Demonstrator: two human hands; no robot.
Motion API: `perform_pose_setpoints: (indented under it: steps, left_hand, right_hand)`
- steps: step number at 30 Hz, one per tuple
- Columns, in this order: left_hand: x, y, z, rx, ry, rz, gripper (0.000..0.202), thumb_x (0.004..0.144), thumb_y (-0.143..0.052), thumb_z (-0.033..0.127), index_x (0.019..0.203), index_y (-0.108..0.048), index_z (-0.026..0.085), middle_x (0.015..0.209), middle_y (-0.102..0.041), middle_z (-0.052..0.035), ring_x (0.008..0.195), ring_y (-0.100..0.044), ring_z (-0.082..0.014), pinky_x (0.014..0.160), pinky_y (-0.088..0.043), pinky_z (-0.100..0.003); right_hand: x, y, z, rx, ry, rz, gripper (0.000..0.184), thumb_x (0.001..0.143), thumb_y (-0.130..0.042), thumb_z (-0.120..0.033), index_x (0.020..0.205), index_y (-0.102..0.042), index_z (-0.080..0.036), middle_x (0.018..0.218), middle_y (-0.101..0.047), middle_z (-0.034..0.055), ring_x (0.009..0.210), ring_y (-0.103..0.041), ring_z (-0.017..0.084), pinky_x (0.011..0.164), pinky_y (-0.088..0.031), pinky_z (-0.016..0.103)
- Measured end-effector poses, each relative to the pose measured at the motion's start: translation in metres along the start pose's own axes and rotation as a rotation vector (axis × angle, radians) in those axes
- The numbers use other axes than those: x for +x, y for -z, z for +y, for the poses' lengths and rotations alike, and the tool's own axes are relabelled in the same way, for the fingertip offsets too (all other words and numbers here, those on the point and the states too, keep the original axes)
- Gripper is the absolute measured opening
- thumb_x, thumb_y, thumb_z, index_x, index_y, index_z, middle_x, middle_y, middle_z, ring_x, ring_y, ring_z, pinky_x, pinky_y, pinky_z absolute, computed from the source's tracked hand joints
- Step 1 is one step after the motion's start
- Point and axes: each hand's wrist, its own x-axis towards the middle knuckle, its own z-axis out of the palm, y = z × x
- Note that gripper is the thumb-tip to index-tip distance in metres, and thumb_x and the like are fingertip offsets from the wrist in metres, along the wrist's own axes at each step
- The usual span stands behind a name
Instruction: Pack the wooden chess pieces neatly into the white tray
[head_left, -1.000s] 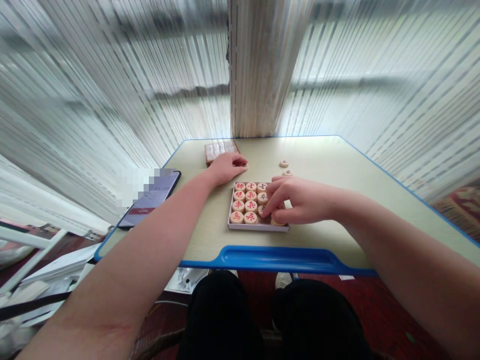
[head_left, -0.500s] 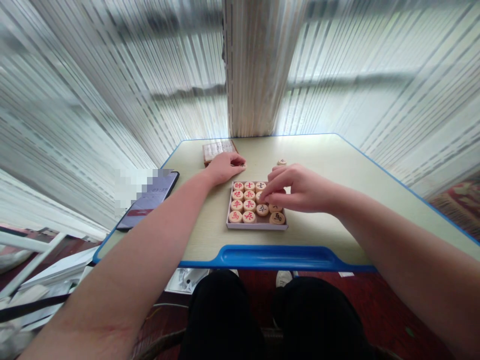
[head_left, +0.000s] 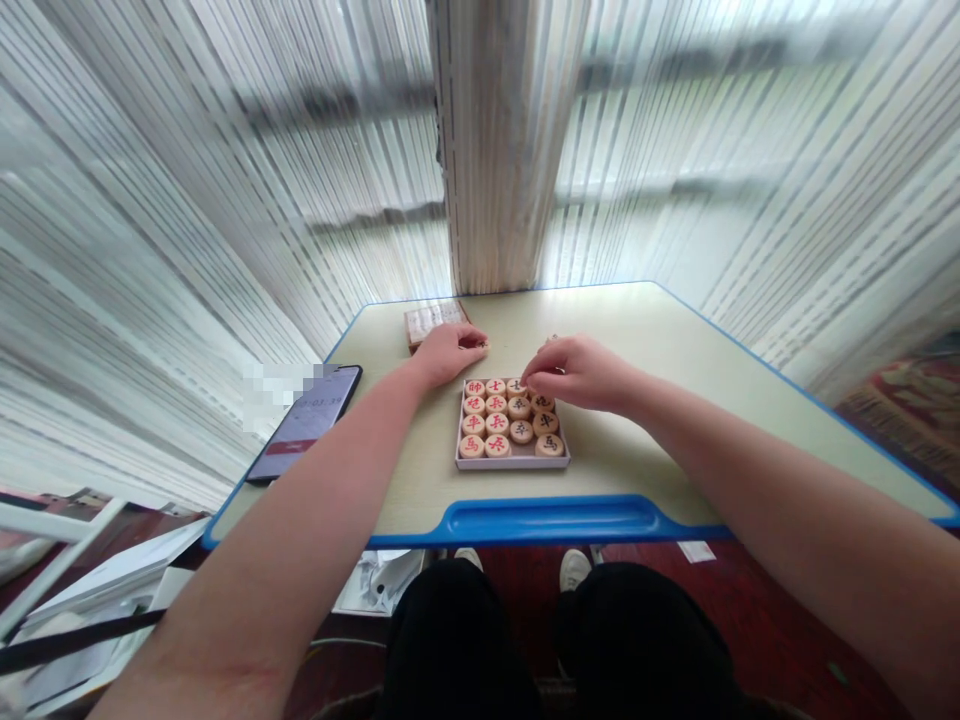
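Note:
A shallow box (head_left: 513, 463) on the table holds several round wooden xiangqi pieces (head_left: 496, 424) in rows, red characters at the left and black at the right. A gap shows in its front row beside the black horse piece (head_left: 549, 445). My left hand (head_left: 450, 352) rests beyond the box's left side, closed on a xiangqi piece (head_left: 485, 346) that sticks out at its fingertips. Over the box's far right corner, my right hand (head_left: 568, 371) has its fingers pinched together near a black-lettered piece (head_left: 515, 387). What the pinch holds, if anything, is hidden.
Behind my left hand lies a patterned box lid (head_left: 433, 318). A phone (head_left: 309, 420) with a lit screen lies at the table's left edge. Another piece (head_left: 553, 339) peeks out behind my right hand. A blue trough (head_left: 555, 517) lines the front edge; striped curtains (head_left: 495, 150) hang beyond.
My right hand has moved back from the middle of the right columns to the box's far corner, uncovering black pieces. My left hand stays on its piece. The view has shifted slightly.

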Motion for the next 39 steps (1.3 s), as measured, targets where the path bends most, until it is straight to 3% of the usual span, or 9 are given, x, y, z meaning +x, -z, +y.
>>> perform_pose_setpoints:
  steps: [6, 11, 15, 21, 28, 34, 39]
  left_hand:
    - [-0.007, -0.001, 0.02, -0.315, -0.007, -0.003, 0.04, 0.064, -0.073, 0.028, 0.099, -0.067, 0.009, 0.098, -0.07, -0.0113, 0.083, -0.064, -0.0167, 0.084, -0.05, -0.035]
    - [-0.018, 0.002, 0.041, -0.602, -0.058, -0.112, 0.053, 0.06, -0.078, 0.027, 0.108, -0.064, 0.009, 0.095, -0.069, -0.0111, 0.083, -0.063, -0.0162, 0.084, -0.051, -0.039]
    - [-0.024, 0.004, 0.051, -0.666, -0.105, -0.134, 0.05, 0.06, -0.079, 0.026, 0.106, -0.066, 0.011, 0.097, -0.069, -0.0102, 0.084, -0.063, -0.016, 0.083, -0.051, -0.039]
    - [-0.028, 0.007, 0.057, -0.689, -0.086, -0.142, 0.046, 0.06, -0.078, 0.022, 0.104, -0.066, 0.012, 0.098, -0.069, -0.0102, 0.084, -0.063, -0.0162, 0.082, -0.05, -0.037]
    - [-0.029, 0.005, 0.058, -0.663, -0.049, -0.097, 0.037, 0.06, -0.077, 0.021, 0.094, -0.068, 0.011, 0.087, -0.07, -0.0078, 0.075, -0.063, -0.0143, 0.072, -0.051, -0.032]
    - [-0.027, 0.007, 0.054, -0.607, -0.02, -0.131, 0.038, 0.06, -0.078, 0.022, 0.094, -0.068, 0.011, 0.087, -0.07, -0.0078, 0.074, -0.063, -0.0137, 0.071, -0.05, -0.031]
    - [-0.026, 0.008, 0.053, -0.604, -0.057, -0.054, 0.038, 0.059, -0.078, 0.022, 0.094, -0.068, 0.011, 0.089, -0.07, -0.0087, 0.077, -0.064, -0.0156, 0.07, -0.05, -0.032]
  right_hand:
    - [0.006, -0.006, 0.014, -0.107, 0.049, 0.295, 0.026, 0.076, -0.05, -0.019, 0.09, -0.073, -0.016, 0.07, -0.063, 0.0029, 0.062, -0.051, 0.012, 0.065, -0.041, 0.025]
    - [0.007, -0.009, 0.018, -0.196, 0.164, 0.378, 0.025, 0.076, -0.058, -0.021, 0.098, -0.069, -0.02, 0.06, -0.052, -0.0016, 0.06, -0.045, 0.012, 0.061, -0.036, 0.024]
    - [0.005, -0.008, 0.018, -0.19, 0.229, 0.435, 0.024, 0.078, -0.059, -0.022, 0.099, -0.068, -0.019, 0.057, -0.05, -0.0019, 0.06, -0.043, 0.012, 0.058, -0.034, 0.023]
    - [0.002, -0.006, 0.017, -0.213, 0.263, 0.458, 0.025, 0.08, -0.057, -0.028, 0.1, -0.068, -0.019, 0.057, -0.051, -0.0018, 0.057, -0.043, 0.012, 0.057, -0.033, 0.024]
    - [0.002, -0.003, 0.016, -0.215, 0.173, 0.428, 0.027, 0.081, -0.053, -0.033, 0.097, -0.07, -0.019, 0.059, -0.052, -0.0015, 0.053, -0.039, 0.01, 0.056, -0.03, 0.024]
    - [-0.002, 0.003, 0.01, -0.204, 0.122, 0.336, 0.025, 0.076, -0.054, -0.028, 0.095, -0.068, -0.018, 0.062, -0.05, -0.0016, 0.054, -0.038, 0.01, 0.056, -0.028, 0.024]
    - [-0.002, 0.006, 0.007, -0.162, 0.02, 0.373, 0.03, 0.081, -0.052, -0.041, 0.091, -0.065, -0.015, 0.062, -0.047, -0.0015, 0.054, -0.035, 0.009, 0.054, -0.025, 0.023]
